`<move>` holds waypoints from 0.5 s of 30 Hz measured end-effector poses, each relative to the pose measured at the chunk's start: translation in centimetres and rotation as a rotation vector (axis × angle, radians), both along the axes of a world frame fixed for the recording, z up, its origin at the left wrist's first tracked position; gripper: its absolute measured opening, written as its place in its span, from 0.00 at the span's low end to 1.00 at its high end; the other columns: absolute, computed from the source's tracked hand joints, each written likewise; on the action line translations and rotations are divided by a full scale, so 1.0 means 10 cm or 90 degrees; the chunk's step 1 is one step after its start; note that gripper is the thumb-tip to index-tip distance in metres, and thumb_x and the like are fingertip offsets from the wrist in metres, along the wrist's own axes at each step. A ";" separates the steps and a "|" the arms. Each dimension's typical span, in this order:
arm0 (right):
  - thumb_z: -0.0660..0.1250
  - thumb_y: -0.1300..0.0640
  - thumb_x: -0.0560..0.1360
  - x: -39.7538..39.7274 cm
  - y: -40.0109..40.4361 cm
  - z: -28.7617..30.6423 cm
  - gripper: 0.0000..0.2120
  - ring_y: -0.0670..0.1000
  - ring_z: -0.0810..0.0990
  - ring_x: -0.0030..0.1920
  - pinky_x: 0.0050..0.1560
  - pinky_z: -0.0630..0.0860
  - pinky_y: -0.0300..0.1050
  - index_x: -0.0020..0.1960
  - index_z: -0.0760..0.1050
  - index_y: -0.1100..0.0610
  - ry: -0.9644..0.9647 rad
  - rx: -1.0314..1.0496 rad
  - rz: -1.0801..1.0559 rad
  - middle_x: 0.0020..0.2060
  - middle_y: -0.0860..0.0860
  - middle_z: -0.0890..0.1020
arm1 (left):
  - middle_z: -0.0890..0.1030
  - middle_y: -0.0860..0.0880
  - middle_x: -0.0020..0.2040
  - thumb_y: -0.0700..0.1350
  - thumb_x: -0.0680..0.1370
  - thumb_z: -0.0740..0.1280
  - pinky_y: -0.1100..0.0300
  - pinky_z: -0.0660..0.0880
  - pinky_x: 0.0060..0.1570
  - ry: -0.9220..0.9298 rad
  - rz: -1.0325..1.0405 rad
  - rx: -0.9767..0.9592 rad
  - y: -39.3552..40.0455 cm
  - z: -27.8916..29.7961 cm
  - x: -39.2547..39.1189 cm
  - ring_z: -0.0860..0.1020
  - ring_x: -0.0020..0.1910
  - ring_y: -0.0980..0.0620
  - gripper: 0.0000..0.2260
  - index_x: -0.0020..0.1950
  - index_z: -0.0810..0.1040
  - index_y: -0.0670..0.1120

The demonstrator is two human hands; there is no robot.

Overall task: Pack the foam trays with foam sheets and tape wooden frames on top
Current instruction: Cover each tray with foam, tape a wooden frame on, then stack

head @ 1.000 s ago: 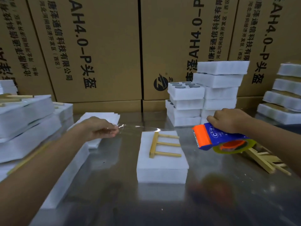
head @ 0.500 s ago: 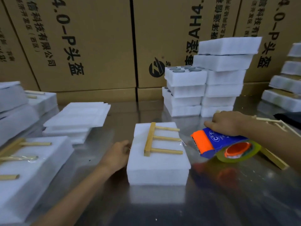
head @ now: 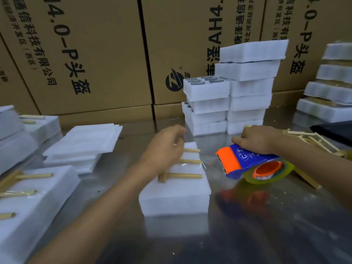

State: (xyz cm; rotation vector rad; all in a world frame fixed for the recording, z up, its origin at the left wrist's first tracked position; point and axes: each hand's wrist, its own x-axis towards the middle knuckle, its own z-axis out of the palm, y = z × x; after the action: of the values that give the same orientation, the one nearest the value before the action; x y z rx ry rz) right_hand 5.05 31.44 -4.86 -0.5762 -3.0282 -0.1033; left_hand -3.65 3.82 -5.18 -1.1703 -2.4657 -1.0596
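Observation:
A white foam tray (head: 175, 199) lies in the middle of the steel table (head: 247, 235). A wooden frame (head: 185, 175) with three rungs sits on top, and a strip of clear tape glints across its middle rung. My left hand (head: 164, 149) is blurred and hovers over the frame's left part, hiding its spine; its fingers are bent loosely and hold nothing I can see. My right hand (head: 257, 139) grips a blue and orange tape dispenser (head: 245, 162) just right of the tray, its orange end facing the tray.
Foam sheets (head: 83, 141) are stacked at the left. Taped trays (head: 32, 202) lie at the near left. Stacks of foam trays (head: 245, 88) stand behind, with more stacks (head: 331, 92) at the far right. Loose wooden frames (head: 314, 140) lie behind my right arm. Cardboard cartons (head: 95, 54) wall the back.
My left hand pulled tape out over the tray, dropped to the tray's left side, and has now risen over the frame. The dispenser stayed just right of the tray.

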 end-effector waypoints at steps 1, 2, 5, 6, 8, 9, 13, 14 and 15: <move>0.49 0.35 0.80 0.02 0.02 0.01 0.23 0.46 0.75 0.40 0.35 0.64 0.42 0.50 0.74 0.51 -0.009 -0.008 0.002 0.41 0.48 0.77 | 0.80 0.52 0.62 0.40 0.81 0.59 0.62 0.72 0.57 -0.029 -0.058 -0.032 0.20 0.01 0.07 0.77 0.61 0.53 0.15 0.65 0.77 0.50; 0.49 0.36 0.80 0.04 0.03 0.02 0.22 0.46 0.75 0.41 0.35 0.64 0.42 0.53 0.73 0.50 -0.016 -0.017 0.006 0.41 0.48 0.76 | 0.81 0.50 0.60 0.40 0.81 0.58 0.60 0.73 0.56 -0.057 -0.101 -0.070 0.39 -0.01 0.13 0.78 0.58 0.50 0.15 0.64 0.77 0.49; 0.48 0.37 0.81 0.12 0.07 0.06 0.19 0.46 0.74 0.42 0.35 0.64 0.42 0.55 0.72 0.48 -0.011 -0.054 0.009 0.41 0.47 0.74 | 0.81 0.44 0.57 0.43 0.84 0.55 0.56 0.70 0.61 -0.064 -0.123 -0.207 0.71 -0.19 0.15 0.76 0.58 0.44 0.13 0.62 0.76 0.45; 0.48 0.38 0.82 0.13 0.09 0.07 0.19 0.47 0.73 0.43 0.35 0.63 0.42 0.54 0.72 0.48 -0.012 -0.060 0.014 0.43 0.49 0.75 | 0.81 0.43 0.56 0.45 0.84 0.53 0.54 0.66 0.65 -0.044 -0.113 -0.248 0.74 -0.26 0.12 0.75 0.58 0.43 0.13 0.60 0.76 0.44; 0.47 0.38 0.81 0.14 0.11 0.08 0.21 0.49 0.73 0.45 0.37 0.64 0.44 0.56 0.72 0.48 -0.028 -0.059 0.028 0.48 0.51 0.76 | 0.81 0.43 0.54 0.48 0.85 0.50 0.52 0.59 0.71 0.005 -0.092 -0.305 0.74 -0.37 0.07 0.74 0.59 0.43 0.15 0.56 0.74 0.44; 0.47 0.37 0.81 0.13 0.12 0.08 0.21 0.49 0.74 0.46 0.39 0.65 0.45 0.57 0.72 0.48 -0.033 -0.070 0.028 0.48 0.51 0.76 | 0.81 0.44 0.54 0.49 0.86 0.49 0.51 0.56 0.73 0.016 -0.088 -0.317 0.74 -0.39 0.05 0.74 0.59 0.44 0.16 0.55 0.74 0.45; 0.49 0.36 0.81 0.20 0.19 0.12 0.22 0.48 0.75 0.46 0.46 0.70 0.47 0.58 0.71 0.51 -0.013 -0.156 -0.020 0.51 0.51 0.77 | 0.80 0.49 0.57 0.57 0.85 0.44 0.52 0.49 0.76 0.002 -0.094 -0.337 0.76 -0.42 0.03 0.72 0.64 0.50 0.23 0.52 0.75 0.47; 0.50 0.36 0.81 0.24 0.22 0.12 0.21 0.47 0.74 0.45 0.45 0.69 0.47 0.57 0.70 0.50 -0.012 -0.159 -0.034 0.50 0.50 0.77 | 0.80 0.50 0.58 0.59 0.84 0.43 0.51 0.47 0.77 0.004 -0.095 -0.345 0.77 -0.42 0.03 0.71 0.65 0.51 0.25 0.51 0.76 0.48; 0.50 0.36 0.80 0.27 0.25 0.13 0.19 0.46 0.74 0.44 0.44 0.68 0.46 0.56 0.69 0.50 -0.015 -0.156 -0.047 0.48 0.49 0.76 | 0.79 0.51 0.58 0.61 0.83 0.43 0.50 0.47 0.77 0.009 -0.096 -0.353 0.77 -0.43 0.02 0.71 0.65 0.51 0.26 0.50 0.75 0.49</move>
State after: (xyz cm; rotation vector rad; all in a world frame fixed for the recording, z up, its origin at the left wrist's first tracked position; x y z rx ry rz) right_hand 7.72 33.91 -3.60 -0.7095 -3.0641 0.2622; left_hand -3.43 11.56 -9.50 -1.5191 -2.7842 -0.3881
